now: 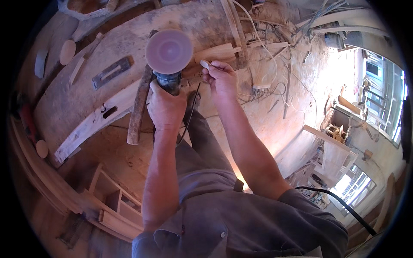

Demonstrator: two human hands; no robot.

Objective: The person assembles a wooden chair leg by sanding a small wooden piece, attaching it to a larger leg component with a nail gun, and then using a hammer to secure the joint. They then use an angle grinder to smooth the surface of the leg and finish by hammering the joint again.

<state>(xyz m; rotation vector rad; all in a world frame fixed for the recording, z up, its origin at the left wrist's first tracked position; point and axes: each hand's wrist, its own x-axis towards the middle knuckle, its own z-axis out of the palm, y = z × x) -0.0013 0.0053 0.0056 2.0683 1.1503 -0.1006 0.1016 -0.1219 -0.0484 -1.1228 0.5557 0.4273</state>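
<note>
My left hand (pixel 167 107) is wrapped round the dark body of a power sander or grinder (pixel 168 81). Its round pale disc (pixel 169 51) faces up toward me, and I cannot tell whether it is spinning. To the right of the disc, my right hand (pixel 222 79) pinches a small, pale, flat piece (pixel 205 64) between thumb and fingers. The piece is apart from the disc. A thin black cord (pixel 189 114) hangs between my forearms. Just left of my left hand, a rough brown stick (pixel 140 109) slants across the edge of the workbench (pixel 142 43).
On the bench lie a dark slotted plate (pixel 112 72), a narrow wooden piece (pixel 79 66) and a pale wooden block (pixel 214 53). A curved board (pixel 92 122) with an oval hole runs along its near edge. Loose cables (pixel 275 86) and wood scraps cover the dusty floor at right.
</note>
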